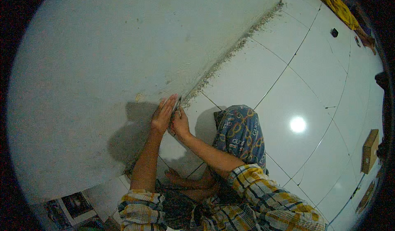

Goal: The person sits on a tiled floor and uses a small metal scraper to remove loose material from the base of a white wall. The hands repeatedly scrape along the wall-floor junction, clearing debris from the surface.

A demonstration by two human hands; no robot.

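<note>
My left hand (162, 115) lies against the pale painted wall (92, 61) near its foot, fingers stretched out and pointing up along it. Right beside it, my right hand (180, 122) is closed around a thin tool (180, 102), whose narrow metal-looking end points to the corner of wall and floor. The kind of tool cannot be told, and most of it is hidden in the hand. From its tip, a line of crumbly grey debris (230, 55) runs along the joint between the wall and the white tiles (277, 86).
My knee in patterned blue cloth (242, 135) is right of my hands, a bare foot (174, 178) below. A cardboard box (369, 152) stands at the far right, a small black object (334, 32) upper right. Another person in yellow cloth (338, 10) is at the top right corner.
</note>
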